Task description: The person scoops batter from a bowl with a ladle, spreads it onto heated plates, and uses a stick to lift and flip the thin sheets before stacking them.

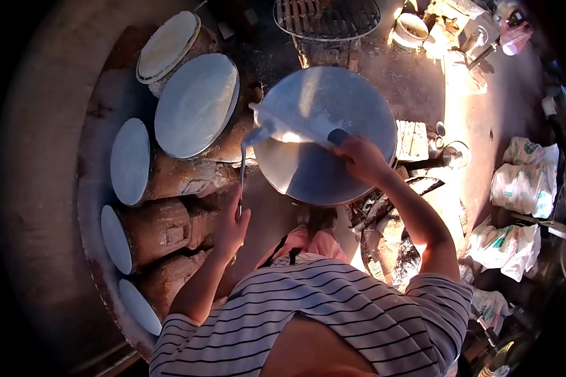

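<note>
A large round grey griddle (333, 107) lies in front of me. Across its left part runs a white smear of batter (283, 129). My right hand (360, 158) reaches over the griddle and grips a dark-handled spreader (338, 136) that rests on the batter. My left hand (231, 227) is lower, left of the griddle, closed around the thin handle of a ladle (241, 169). The ladle's head is at the griddle's left rim. My striped shirt fills the bottom of the view.
Several round pale discs (196, 103) sit on drum-like stands (163, 229) in a curve to the left. A metal grill (327, 17) and a white bowl (410, 29) lie beyond the griddle. Firewood (390, 232) is stacked under it, white bags (525, 182) at right.
</note>
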